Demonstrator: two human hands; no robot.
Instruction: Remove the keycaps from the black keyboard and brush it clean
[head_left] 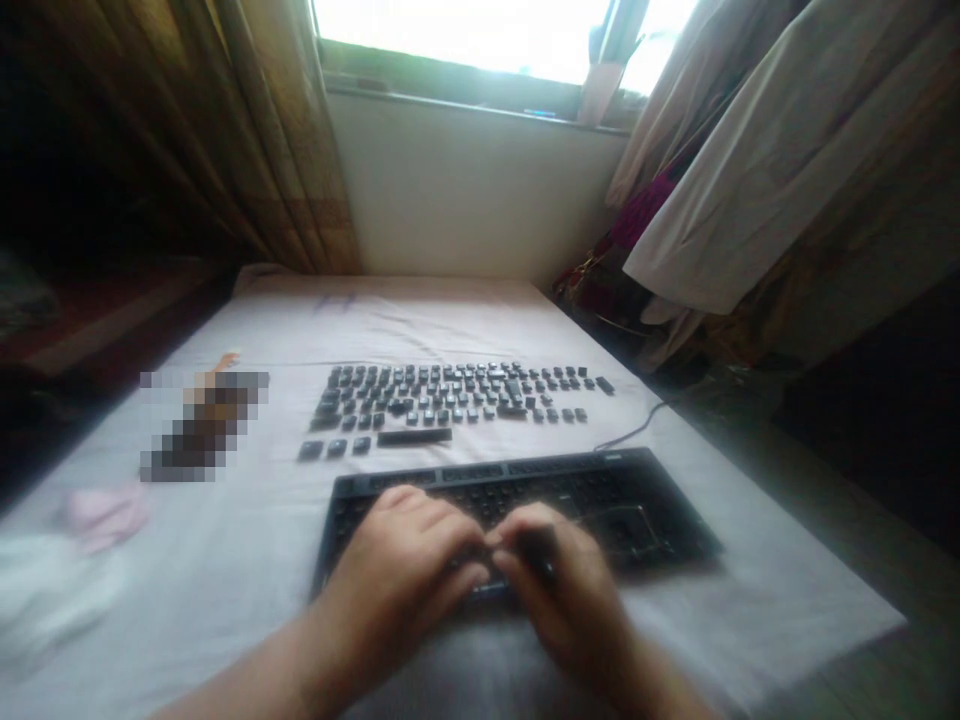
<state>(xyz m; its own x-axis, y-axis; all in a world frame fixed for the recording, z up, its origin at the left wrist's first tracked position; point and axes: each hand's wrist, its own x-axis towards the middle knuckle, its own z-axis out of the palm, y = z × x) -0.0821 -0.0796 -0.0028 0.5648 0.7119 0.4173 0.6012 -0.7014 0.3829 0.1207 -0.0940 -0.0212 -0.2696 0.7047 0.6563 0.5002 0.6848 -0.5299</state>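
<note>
A black keyboard (634, 500) lies on the cloth-covered surface right in front of me, its key area partly hidden by my hands. My left hand (409, 550) is over its left half, fingers curled and thumb close to the forefinger; what they pinch, if anything, is hidden. Close beside it, my right hand (566, 585) is closed around a small black object (538, 548), blurred and mostly covered by the fingers. The fingertips of both hands nearly meet above the keyboard's front part. Beyond the keyboard, loose black keycaps (450, 385) lie in rows, with a long spacebar (415, 437) nearest.
A pale sheet (262, 560) covers the surface. A cable (634, 432) runs off to the right. At left are a pixelated item (206, 425), a pink cloth (109, 515) and a white cloth (60, 590). Curtains (270, 130) and hanging clothes (742, 190) flank the window (465, 40).
</note>
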